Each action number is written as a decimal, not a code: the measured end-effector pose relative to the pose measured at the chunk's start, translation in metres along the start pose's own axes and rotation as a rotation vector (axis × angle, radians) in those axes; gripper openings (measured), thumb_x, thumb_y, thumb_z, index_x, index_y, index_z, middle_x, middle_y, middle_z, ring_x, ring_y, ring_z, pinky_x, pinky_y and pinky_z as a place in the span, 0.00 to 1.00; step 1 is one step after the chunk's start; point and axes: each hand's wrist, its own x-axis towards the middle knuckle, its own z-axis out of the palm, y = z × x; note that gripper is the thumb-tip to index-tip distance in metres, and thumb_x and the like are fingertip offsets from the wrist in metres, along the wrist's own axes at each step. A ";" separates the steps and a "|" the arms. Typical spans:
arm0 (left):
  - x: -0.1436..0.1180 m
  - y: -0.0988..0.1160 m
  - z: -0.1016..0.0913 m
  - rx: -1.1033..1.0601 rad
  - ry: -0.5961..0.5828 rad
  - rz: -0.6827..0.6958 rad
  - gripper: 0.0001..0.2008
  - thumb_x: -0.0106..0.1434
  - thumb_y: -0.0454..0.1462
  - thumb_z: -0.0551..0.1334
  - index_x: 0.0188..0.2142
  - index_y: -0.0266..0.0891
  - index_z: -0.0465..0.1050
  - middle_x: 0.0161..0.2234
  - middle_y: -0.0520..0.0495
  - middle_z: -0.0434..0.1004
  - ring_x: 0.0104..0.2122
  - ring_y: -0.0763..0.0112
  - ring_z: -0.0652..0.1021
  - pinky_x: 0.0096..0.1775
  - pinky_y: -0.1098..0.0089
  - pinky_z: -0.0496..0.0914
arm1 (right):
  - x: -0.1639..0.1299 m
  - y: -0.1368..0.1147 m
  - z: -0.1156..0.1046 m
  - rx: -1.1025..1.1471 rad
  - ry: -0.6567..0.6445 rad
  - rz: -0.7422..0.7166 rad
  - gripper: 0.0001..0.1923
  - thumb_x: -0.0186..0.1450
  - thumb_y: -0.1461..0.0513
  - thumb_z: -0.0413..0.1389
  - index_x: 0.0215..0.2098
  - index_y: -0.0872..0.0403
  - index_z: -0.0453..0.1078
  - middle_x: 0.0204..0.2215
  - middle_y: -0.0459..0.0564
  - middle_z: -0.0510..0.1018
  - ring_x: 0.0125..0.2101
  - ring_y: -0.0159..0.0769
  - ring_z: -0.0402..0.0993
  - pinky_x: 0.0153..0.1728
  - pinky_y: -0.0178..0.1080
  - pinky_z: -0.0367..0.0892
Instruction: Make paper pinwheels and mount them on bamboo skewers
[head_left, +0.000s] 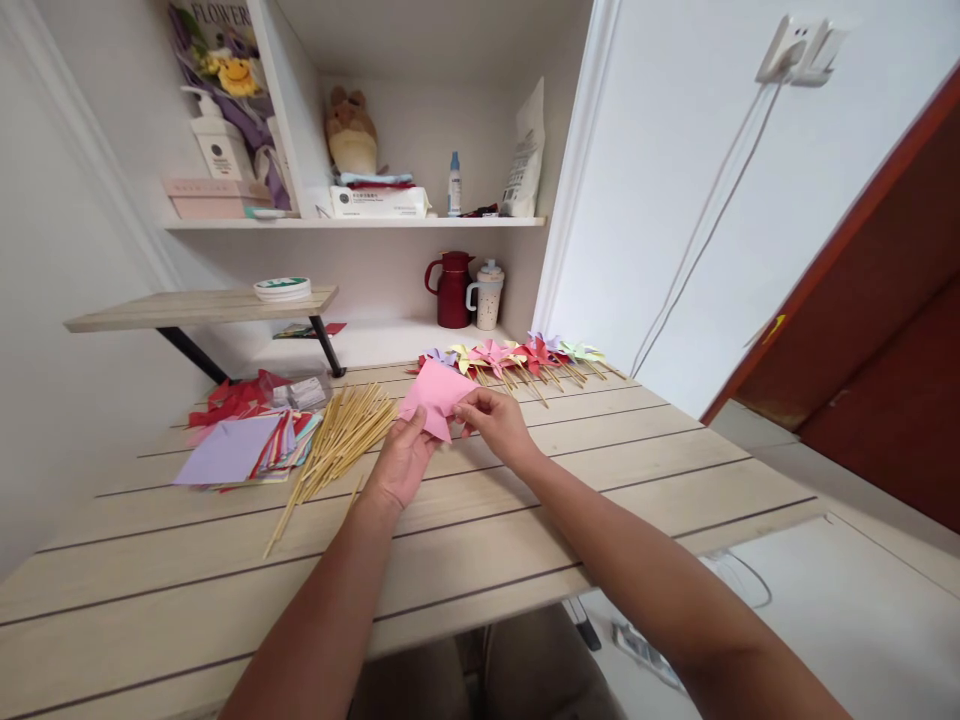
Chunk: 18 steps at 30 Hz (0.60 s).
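Observation:
Over the middle of the table, both hands hold a pink sheet of paper (441, 390). My left hand (405, 455) grips its lower left side, thumb on top. With pinched fingers, my right hand (491, 420) has hold of the paper's right edge, where part of it looks cut or folded. Left of my left hand lies a loose heap of thin wooden sticks (341, 435). Beyond the hands rests a row of finished paper pinwheels (495, 355) on sticks, in pink, red, yellow, purple and green.
A stack of coloured paper squares (229, 450) lies at the left, by red paper pieces (240, 398) and a clear plastic pack (304, 392). A small raised shelf (202, 307) stands behind them. At the back are a dark red jug (454, 290) and a speckled cup (489, 297).

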 end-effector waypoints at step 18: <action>-0.002 -0.003 0.007 0.046 0.003 0.023 0.20 0.57 0.40 0.73 0.47 0.35 0.78 0.46 0.39 0.83 0.45 0.59 0.81 0.48 0.61 0.72 | -0.003 -0.002 0.010 0.083 -0.011 0.066 0.19 0.55 0.48 0.67 0.24 0.54 0.72 0.20 0.47 0.78 0.19 0.32 0.72 0.21 0.35 0.69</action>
